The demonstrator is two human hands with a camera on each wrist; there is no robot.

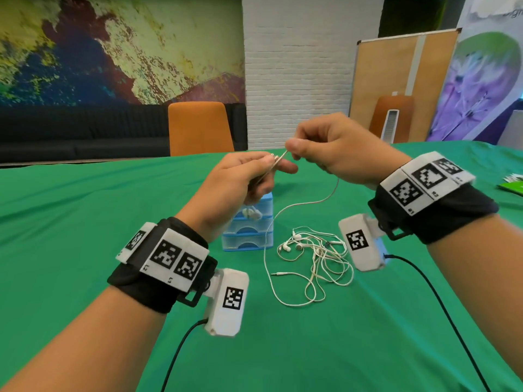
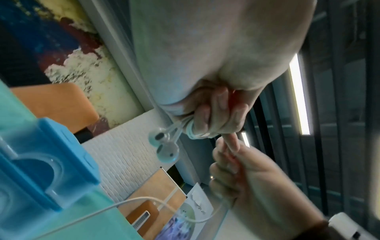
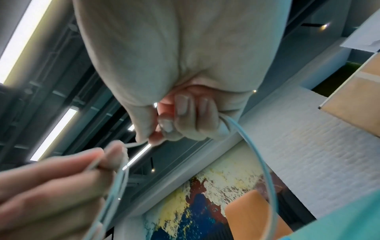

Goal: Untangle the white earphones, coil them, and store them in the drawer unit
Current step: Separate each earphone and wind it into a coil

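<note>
Above the green table (image 1: 85,193), both hands are raised close together. The left hand (image 1: 240,179) grips a bundle of white earphone cord (image 2: 191,129) with two earbuds (image 2: 162,146) dangling below it, and the right hand (image 1: 334,148) pinches the same cord, which trails down to a tangled pile of earphones (image 1: 314,258) beside the blue drawer unit (image 1: 252,230).

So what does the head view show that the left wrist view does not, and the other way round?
Only the head view shows the tangled earphones lying on the green table, with a loose plug.
Only the left wrist view shows the two earbuds hanging below the left hand and the cable wound round its fingers.
Both show the right hand pinching the cable, and the blue drawer unit.
</note>
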